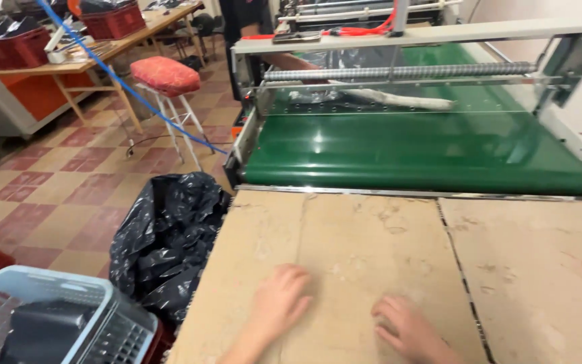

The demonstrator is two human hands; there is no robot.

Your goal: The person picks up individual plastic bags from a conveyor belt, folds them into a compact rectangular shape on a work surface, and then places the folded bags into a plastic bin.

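From the head view, you're resting your left hand and right hand palm-down, empty and relaxed, on the worn cardboard sheet that is covering the table just before the green conveyor belt.

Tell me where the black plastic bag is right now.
In the head view, the black plastic bag sits on the floor at lower left, against the left edge of the cardboard-topped table, just behind the pale plastic crate.
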